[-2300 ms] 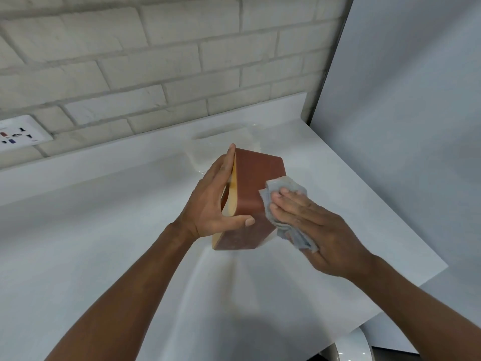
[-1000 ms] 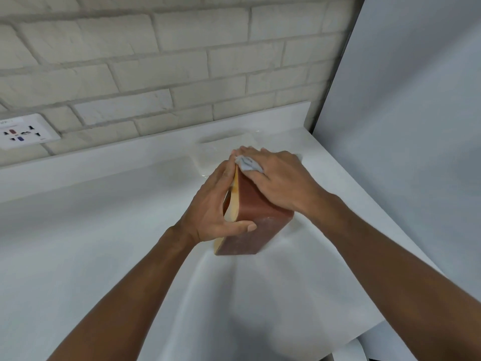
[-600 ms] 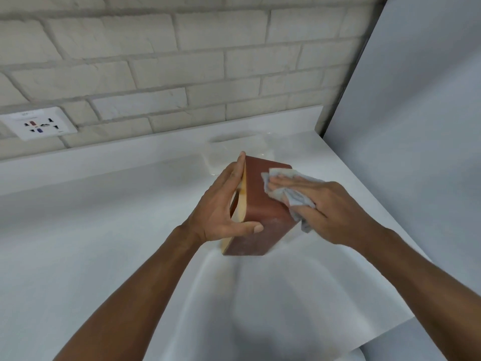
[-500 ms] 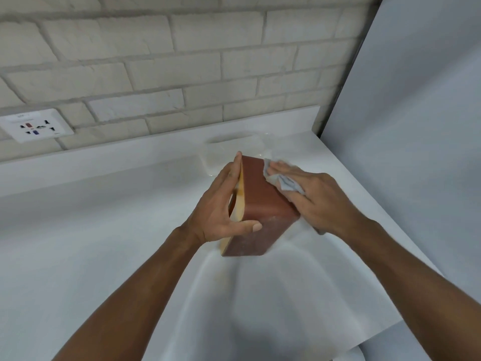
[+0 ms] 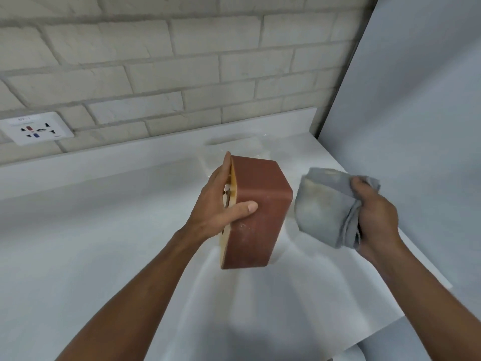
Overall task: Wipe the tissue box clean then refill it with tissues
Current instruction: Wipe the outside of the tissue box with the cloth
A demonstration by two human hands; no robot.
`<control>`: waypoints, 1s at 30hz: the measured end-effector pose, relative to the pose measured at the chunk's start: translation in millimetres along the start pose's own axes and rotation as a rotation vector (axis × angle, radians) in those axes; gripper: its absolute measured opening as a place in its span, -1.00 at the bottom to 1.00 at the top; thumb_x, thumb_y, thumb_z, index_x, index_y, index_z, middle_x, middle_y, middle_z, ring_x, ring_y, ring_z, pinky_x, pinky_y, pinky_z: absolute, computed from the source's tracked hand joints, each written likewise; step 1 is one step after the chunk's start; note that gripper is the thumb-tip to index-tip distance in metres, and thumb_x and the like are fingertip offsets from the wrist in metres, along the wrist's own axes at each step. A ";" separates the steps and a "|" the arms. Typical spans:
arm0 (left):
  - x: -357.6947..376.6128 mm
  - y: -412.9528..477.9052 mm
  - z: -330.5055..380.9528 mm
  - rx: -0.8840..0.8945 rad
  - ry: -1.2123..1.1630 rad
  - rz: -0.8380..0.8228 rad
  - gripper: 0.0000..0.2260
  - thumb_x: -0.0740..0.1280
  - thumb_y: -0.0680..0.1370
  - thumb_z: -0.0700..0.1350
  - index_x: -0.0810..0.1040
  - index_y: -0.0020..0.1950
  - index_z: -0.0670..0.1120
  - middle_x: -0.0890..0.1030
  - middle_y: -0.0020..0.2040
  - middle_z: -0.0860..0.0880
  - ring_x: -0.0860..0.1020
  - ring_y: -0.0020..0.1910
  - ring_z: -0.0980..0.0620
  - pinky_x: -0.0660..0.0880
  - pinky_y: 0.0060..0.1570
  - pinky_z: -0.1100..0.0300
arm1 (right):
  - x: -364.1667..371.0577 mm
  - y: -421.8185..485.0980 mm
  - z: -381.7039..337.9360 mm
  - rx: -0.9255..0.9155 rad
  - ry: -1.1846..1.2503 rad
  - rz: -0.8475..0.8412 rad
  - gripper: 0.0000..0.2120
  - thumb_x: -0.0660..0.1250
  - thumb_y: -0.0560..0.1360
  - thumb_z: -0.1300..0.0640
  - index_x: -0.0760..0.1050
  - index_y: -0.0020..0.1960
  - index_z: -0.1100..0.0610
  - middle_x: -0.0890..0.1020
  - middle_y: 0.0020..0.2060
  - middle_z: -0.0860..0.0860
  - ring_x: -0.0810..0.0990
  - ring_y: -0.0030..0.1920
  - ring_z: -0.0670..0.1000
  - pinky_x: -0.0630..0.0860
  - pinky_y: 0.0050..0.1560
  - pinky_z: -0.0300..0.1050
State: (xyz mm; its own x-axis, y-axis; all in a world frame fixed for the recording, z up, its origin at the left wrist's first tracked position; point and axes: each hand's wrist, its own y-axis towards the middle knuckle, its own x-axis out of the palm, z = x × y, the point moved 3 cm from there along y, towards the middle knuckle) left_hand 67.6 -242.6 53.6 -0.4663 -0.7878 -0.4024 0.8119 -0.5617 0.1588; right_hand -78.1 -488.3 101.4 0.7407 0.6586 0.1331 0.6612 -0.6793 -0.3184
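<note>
- The left hand [image 5: 217, 204] is covering most of the pale face of the tissue box [image 5: 260, 212].
- The cloth [image 5: 322, 204] is hiding some fingers of the right hand [image 5: 377, 220].
- The lettering on the socket [image 5: 36, 128] is showing too small to read.

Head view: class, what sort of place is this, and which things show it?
Probably a home kitchen or utility counter: a smooth white countertop meets a pale brick wall, with a white multi-pin wall socket just above it.

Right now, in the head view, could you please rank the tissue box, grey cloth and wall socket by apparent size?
1. tissue box
2. grey cloth, bunched up
3. wall socket, though it sits farther away, so its true size is unsure
</note>
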 end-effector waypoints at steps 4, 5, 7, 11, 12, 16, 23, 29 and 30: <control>0.7 3.1 -1.3 -0.124 -0.131 0.041 0.10 0.39 0.25 0.62 0.14 0.69 0.25 0.50 0.49 0.11 0.54 0.39 0.09 0.50 0.42 -0.08 | 2.7 -1.2 2.3 0.049 0.246 -0.034 -0.83 0.33 0.58 -0.02 0.64 -0.07 0.01 0.73 0.02 -0.01 0.70 0.09 0.05 0.62 0.02 0.04; 0.8 4.6 -2.3 -0.152 -0.150 0.046 0.08 0.39 0.25 0.63 0.16 0.68 0.26 0.51 0.48 0.12 0.55 0.39 0.10 0.50 0.42 -0.07 | 4.6 -1.4 2.9 0.044 0.254 -0.046 -0.83 0.33 0.58 -0.03 0.64 -0.04 0.02 0.72 0.05 0.00 0.69 0.11 0.07 0.61 0.07 0.09; 0.6 7.0 -3.0 -0.212 -0.164 0.052 0.11 0.37 0.25 0.65 0.15 0.70 0.22 0.50 0.49 0.13 0.52 0.42 0.10 0.46 0.46 -0.08 | 9.5 -2.5 1.9 0.013 0.234 -0.078 -0.81 0.34 0.57 -0.07 0.64 -0.02 0.03 0.73 0.01 -0.01 0.71 0.05 0.05 0.62 0.03 0.08; 0.3 6.0 1.4 -0.291 -0.161 0.049 0.09 0.27 0.33 0.60 0.05 0.73 0.12 0.44 0.51 0.21 0.46 0.42 0.24 0.36 0.38 0.24 | 25.4 -10.6 3.9 -0.091 -0.078 -0.160 -0.56 0.27 0.50 -0.34 0.65 -0.14 0.01 0.66 -0.32 0.06 0.61 -0.34 -0.02 0.44 -0.35 -0.18; 0.6 5.6 3.5 -0.299 -0.167 0.040 0.08 0.25 0.34 0.59 0.06 0.73 0.11 0.44 0.47 0.27 0.47 0.34 0.36 0.34 0.27 0.34 | 29.5 -12.4 8.3 -0.107 -0.160 -0.187 -0.46 0.27 0.42 -0.43 0.66 -0.15 0.04 0.65 -0.36 0.09 0.60 -0.33 0.01 0.43 -0.32 -0.16; 3.9 7.2 4.7 -0.382 -0.190 -0.012 0.15 0.19 0.27 0.72 0.24 0.67 0.01 0.63 0.30 0.19 0.59 0.24 0.27 0.44 0.07 0.28 | 46.7 -21.2 28.4 -0.066 -0.283 -0.335 -0.42 0.20 0.32 -0.44 0.65 -0.31 0.06 0.62 -0.51 0.02 0.59 -0.43 -0.07 0.38 -0.28 -0.13; 13.6 14.9 -17.7 -0.498 -0.121 0.010 0.00 -0.10 0.31 0.76 0.18 0.66 0.31 0.45 0.56 0.03 0.42 0.54 -0.03 0.26 0.55 -0.24 | 56.8 -12.9 47.6 0.002 -0.263 -0.385 -0.49 0.22 0.39 -0.34 0.66 -0.33 0.07 0.69 -0.35 0.12 0.69 -0.25 0.02 0.50 -0.10 -0.11; 24.1 7.2 -3.4 -0.431 0.075 -0.040 -0.09 -0.31 0.28 0.73 -0.21 0.61 0.47 0.20 0.69 0.05 0.26 0.63 -0.13 0.19 0.56 -0.32 | 56.6 7.7 59.1 0.064 -0.100 -0.364 -0.64 0.23 0.57 -0.16 0.67 -0.02 0.07 0.75 -0.18 -0.01 0.73 -0.10 -0.04 0.60 -0.11 -0.24; 25.5 6.4 -7.1 -0.444 0.103 -0.048 -0.10 -0.34 0.26 0.74 -0.23 0.59 0.50 0.24 0.67 0.02 0.31 0.60 -0.17 0.22 0.53 -0.34 | 55.7 11.1 61.6 0.093 -0.064 -0.354 -0.66 0.23 0.60 -0.12 0.63 0.07 0.11 0.75 -0.18 -0.03 0.73 -0.12 -0.07 0.59 -0.18 -0.28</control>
State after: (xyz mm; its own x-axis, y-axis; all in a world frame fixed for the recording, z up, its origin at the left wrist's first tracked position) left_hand 63.4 -264.5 38.0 -0.4876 -0.7217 -0.4913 0.8728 -0.4164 -0.2546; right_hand -36.9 -439.3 47.5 0.4572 0.8683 0.1922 0.8592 -0.3755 -0.3476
